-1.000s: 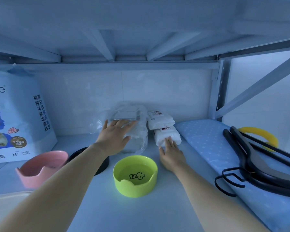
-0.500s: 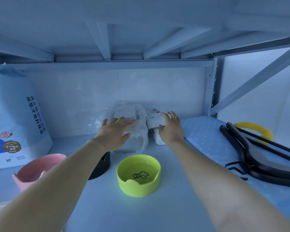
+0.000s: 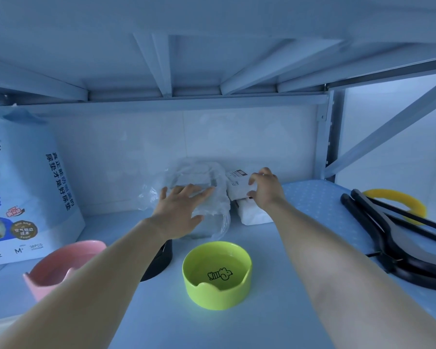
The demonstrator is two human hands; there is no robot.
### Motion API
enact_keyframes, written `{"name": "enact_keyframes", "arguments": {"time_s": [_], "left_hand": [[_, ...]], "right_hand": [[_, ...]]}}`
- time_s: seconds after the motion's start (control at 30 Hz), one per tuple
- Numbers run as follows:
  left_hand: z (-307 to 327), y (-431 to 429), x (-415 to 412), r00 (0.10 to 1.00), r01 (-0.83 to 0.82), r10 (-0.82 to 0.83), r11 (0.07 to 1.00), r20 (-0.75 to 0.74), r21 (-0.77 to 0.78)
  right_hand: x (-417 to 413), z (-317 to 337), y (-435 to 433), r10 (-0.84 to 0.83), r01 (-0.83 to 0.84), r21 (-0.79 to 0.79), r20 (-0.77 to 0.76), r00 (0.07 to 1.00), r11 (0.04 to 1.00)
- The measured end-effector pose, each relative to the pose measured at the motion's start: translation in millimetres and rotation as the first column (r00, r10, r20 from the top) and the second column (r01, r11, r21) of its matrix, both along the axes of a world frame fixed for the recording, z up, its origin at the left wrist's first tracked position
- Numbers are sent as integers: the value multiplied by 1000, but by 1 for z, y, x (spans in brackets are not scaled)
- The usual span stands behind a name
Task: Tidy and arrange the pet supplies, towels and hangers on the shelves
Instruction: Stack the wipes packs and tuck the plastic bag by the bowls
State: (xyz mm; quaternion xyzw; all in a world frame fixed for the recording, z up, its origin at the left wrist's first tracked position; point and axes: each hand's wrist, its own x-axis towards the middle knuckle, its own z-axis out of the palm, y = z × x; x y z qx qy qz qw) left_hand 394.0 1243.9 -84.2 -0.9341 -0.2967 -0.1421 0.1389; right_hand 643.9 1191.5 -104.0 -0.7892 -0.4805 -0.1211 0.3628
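Right hand [image 3: 267, 191] has climbed since a second ago: then it lay low against the front of the lower white packet [image 3: 253, 216]; now it sits higher, on the upper white packet [image 3: 235, 183]. Grip: fingers curled over the packet's top edge, thumb below, pinching it. Upper packet tilted, printed label facing up and left, resting on the lower one. Both packets at the back of the shelf [image 3: 161, 318], near the wall.

Left hand [image 3: 178, 214] unchanged in place. Grip spread, fingers straight, palm pressed flat on the clear plastic bag [image 3: 207, 177]. Bag crumpled, just left of the packets and touching them; contents too pale to make out.

Front of shelf: green bowl [image 3: 217, 290] between the two forearms, a small cartoon drawn on its inner floor. Black bowl [image 3: 161, 260] left of it, largely hidden under the left forearm. Pink bowl [image 3: 51, 275] further left, near the shelf's front edge.

Far left: tall pet pad bag [image 3: 28, 187], upright, printed with Chinese text and "M".

Right side: blue dotted cloth [image 3: 317, 212] laid flat, its back end near the corner post. Black hangers [image 3: 398, 248] piled on the cloth; a yellow hanger [image 3: 400, 196] shows behind them.
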Motion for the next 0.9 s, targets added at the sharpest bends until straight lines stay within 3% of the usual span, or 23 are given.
{"name": "enact_keyframes", "arguments": {"time_s": [0.17, 0.33, 0.47, 0.53, 0.7, 0.9], "left_hand": [[-1, 0, 0, 1000, 5, -5, 1000, 16, 3], [-1, -2, 4, 1000, 2, -2, 1000, 27, -17], [1, -4, 7, 1000, -2, 3, 1000, 21, -25], [0, -5, 8, 1000, -5, 5, 1000, 28, -24], [1, -5, 7, 1000, -9, 9, 1000, 23, -30], [-1, -3, 8, 1000, -13, 14, 1000, 27, -18]], "right_hand": [[11, -2, 2, 92, -96, -107, -39, 995, 990], [16, -7, 8, 122, -100, -244, 73, 990, 964], [19, -9, 11, 131, -100, -263, 102, 986, 960], [20, -10, 14, 145, -122, -224, 88, 986, 967], [17, -8, 14, 224, -217, 68, -118, 967, 974], [24, 9, -5, 232, -226, 139, -26, 972, 964]]}}
